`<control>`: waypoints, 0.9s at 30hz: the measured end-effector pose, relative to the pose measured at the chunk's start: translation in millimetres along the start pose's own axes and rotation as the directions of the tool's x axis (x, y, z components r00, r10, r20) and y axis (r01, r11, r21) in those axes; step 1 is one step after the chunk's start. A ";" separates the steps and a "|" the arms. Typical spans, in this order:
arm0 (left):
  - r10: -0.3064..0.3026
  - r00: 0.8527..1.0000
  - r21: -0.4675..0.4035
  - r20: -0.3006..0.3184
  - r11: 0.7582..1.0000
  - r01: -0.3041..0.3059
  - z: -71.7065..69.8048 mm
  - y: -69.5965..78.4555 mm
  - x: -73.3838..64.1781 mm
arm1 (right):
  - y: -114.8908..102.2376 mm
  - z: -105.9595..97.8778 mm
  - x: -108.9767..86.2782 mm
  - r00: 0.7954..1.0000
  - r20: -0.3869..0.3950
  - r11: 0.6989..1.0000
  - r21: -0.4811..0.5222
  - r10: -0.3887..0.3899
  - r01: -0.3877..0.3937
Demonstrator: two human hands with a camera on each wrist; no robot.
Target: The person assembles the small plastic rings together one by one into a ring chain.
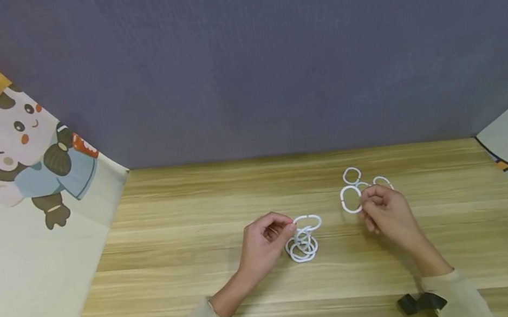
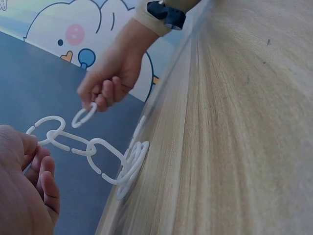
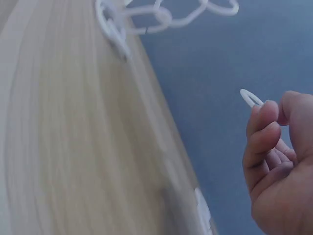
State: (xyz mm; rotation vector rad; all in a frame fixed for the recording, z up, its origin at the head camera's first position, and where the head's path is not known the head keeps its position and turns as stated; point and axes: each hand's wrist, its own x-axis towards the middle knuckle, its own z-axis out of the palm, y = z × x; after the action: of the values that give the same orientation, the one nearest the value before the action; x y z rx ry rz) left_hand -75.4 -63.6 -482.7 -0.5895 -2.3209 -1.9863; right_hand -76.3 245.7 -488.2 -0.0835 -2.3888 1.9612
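Note:
A chain of white plastic C-shaped links (image 2: 98,152) hangs from my left hand (image 1: 266,241), whose thumb and finger pinch its top link (image 1: 307,217). The chain's lower links (image 1: 302,252) lie heaped on the table. To the right, my right hand (image 1: 390,212) pinches a single white link (image 1: 351,200) between thumb and fingertips, raised above the table and apart from the chain. Each of these links has a small gap in its ring. Behind the right hand, loose white links (image 1: 352,175) lie on the table, partly hidden by that hand.
The wood-grained table (image 1: 168,209) meets a dark blue-grey panel (image 1: 239,62) at its back edge. A pale wall with a cartoon figure (image 1: 27,126) stands at the left. Black straps (image 1: 423,302) circle both sleeves near the wrists.

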 end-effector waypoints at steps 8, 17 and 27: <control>-0.017 1.000 0.020 0.006 1.000 0.017 -0.2 -0.4 -0.2 | -22.9 13.6 -13.9 0.998 0.057 1.000 0.016 -0.003 0.002; -0.003 1.000 0.007 0.024 1.000 0.003 1.3 -2.3 -0.8 | -34.1 32.6 -26.5 0.984 0.172 0.996 0.088 -0.039 0.024; -0.026 0.998 0.032 0.061 0.999 0.024 2.9 -1.3 -1.0 | -36.7 45.5 -32.5 0.982 0.189 0.994 0.108 -0.011 -0.010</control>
State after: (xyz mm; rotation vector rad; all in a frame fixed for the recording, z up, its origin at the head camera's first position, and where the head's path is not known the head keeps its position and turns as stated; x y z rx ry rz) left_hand -74.2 -61.3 -484.8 -0.6311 -2.4013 -1.9654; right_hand -47.6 191.6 -461.3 0.1126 -2.3832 2.1855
